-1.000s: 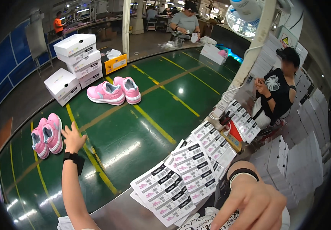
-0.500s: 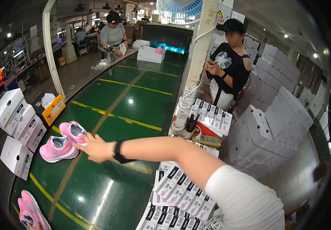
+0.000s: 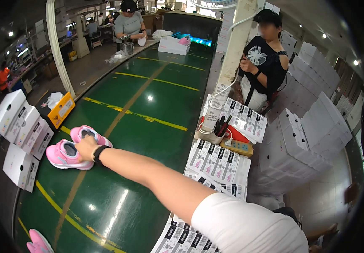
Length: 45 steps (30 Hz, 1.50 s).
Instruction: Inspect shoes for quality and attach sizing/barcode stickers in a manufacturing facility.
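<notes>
Two pink sneakers with white soles stand side by side on the green belt at the left. My right hand (image 3: 87, 148) reaches across the belt, fingers curled at the opening of the farther sneaker (image 3: 77, 132), gripping it. The hand's near side lies close against the nearer sneaker (image 3: 58, 155); whether it grips that one too is hidden. Another pink sneaker (image 3: 40, 242) is partly cut off at the lower left edge. My left hand is out of view.
White shoe boxes (image 3: 21, 166) and a yellow tissue box (image 3: 61, 110) line the belt's left edge. Printed label sheets (image 3: 217, 162), a pen holder (image 3: 214, 135) and a power strip (image 3: 237, 147) lie to the right. Two people are beyond, near an open box (image 3: 173, 47) and a pillar.
My right hand has shifted left and its fingers have closed on the farther sneaker. My left hand and most of the lower-left sneaker have slipped out of view as the head view shifted.
</notes>
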Tool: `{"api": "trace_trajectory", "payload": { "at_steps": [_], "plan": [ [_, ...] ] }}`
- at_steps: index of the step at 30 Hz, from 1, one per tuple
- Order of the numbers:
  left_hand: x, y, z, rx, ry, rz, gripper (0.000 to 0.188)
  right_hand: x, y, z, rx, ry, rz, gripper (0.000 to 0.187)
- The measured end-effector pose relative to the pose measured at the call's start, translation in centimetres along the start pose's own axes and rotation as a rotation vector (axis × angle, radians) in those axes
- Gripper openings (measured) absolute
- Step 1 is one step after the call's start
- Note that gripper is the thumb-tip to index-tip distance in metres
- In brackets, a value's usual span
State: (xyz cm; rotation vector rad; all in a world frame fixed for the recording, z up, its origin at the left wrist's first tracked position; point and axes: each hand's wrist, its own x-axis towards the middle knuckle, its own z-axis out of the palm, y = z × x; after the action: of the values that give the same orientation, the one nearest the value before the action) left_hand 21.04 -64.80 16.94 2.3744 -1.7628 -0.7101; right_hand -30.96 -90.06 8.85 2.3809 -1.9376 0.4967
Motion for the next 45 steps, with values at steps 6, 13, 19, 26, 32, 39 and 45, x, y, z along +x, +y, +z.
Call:
{"api": "trace_trajectory", "payload": {
  "at_steps": [6,13,19,26,32,39,45],
  "plan": [
    [-5.9,11.4,4.2,-0.452,-0.25,0.229,0.07,-11.9,-3.6,-10.7,0.116,0.069,-0.227,0.04],
    [-20.1,21.0,16.7,-1.076,-0.426,0.045,0.076,-37.7,-10.2,-21.4,0.237,0.157,-0.294,0.041],
    [-30.1,22.7,24.5,-0.886,-0.193,0.256,0.074,-49.7,-11.1,-18.0,0.217,0.008,-0.25,0.042],
    [-32.7,20.5,24.3,-0.91,-0.289,0.328,0.074,-49.3,-5.9,-23.4,0.785,-0.039,-0.267,0.041],
    [-33.6,20.8,21.7,-0.626,-0.27,0.292,0.081,-49.3,-3.2,-20.8,0.534,0.12,-0.044,0.056],
    [-34.8,23.0,17.1,-0.514,-0.163,0.245,0.085,-52.1,-0.4,-22.0,0.74,-0.025,0.18,0.06],
    [-35.5,26.7,15.3,-0.606,-0.154,0.104,0.07,-54.3,4.0,-25.0,0.68,0.14,0.161,0.039]
  ]
}}
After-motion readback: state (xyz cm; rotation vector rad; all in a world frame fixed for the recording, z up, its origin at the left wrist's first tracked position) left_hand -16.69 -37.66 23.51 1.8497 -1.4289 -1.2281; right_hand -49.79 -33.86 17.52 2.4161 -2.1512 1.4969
